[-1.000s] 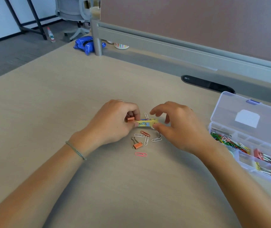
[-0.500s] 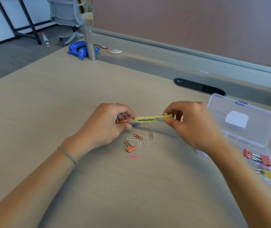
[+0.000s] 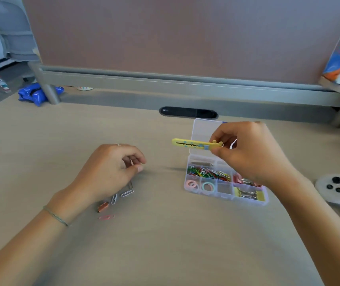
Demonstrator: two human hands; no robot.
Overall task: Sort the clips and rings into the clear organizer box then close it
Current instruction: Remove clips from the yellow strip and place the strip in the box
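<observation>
A: What am I seeing on the left?

B: I'm watching the left hand (image 3: 111,172) hovering low over the tabletop (image 3: 165,244), fingers (image 3: 138,159) curling loosely w/ the thumb near them. Can't tell if they're pinching anything. A thin bracelet (image 3: 54,215) is sitting on that wrist.

A: And under it?

B: Loose clips are lying just beside the wrist: an orange binder clip (image 3: 102,207), two silver paper clips (image 3: 121,195), a pink paper clip (image 3: 106,217) nearest me.

A: Moving right?

B: The right hand (image 3: 251,153) is pinching a yellow clip (image 3: 195,143) by one end, holding it level in the air, over the back of the organizer box (image 3: 225,195). The free end is pointing left.

A: The box itself?

B: It's sitting open on the tabletop, lid (image 3: 202,129) standing up at the back. Colored paper clips (image 3: 208,174) are filling one compartment, pink and green rings (image 3: 201,185) are lying in front-left ones, binder clips (image 3: 247,193) are on the right side, partly hidden by the wrist.

A: Far right?

B: A white controller (image 3: 338,193) is lying near the tabletop edge.
</observation>
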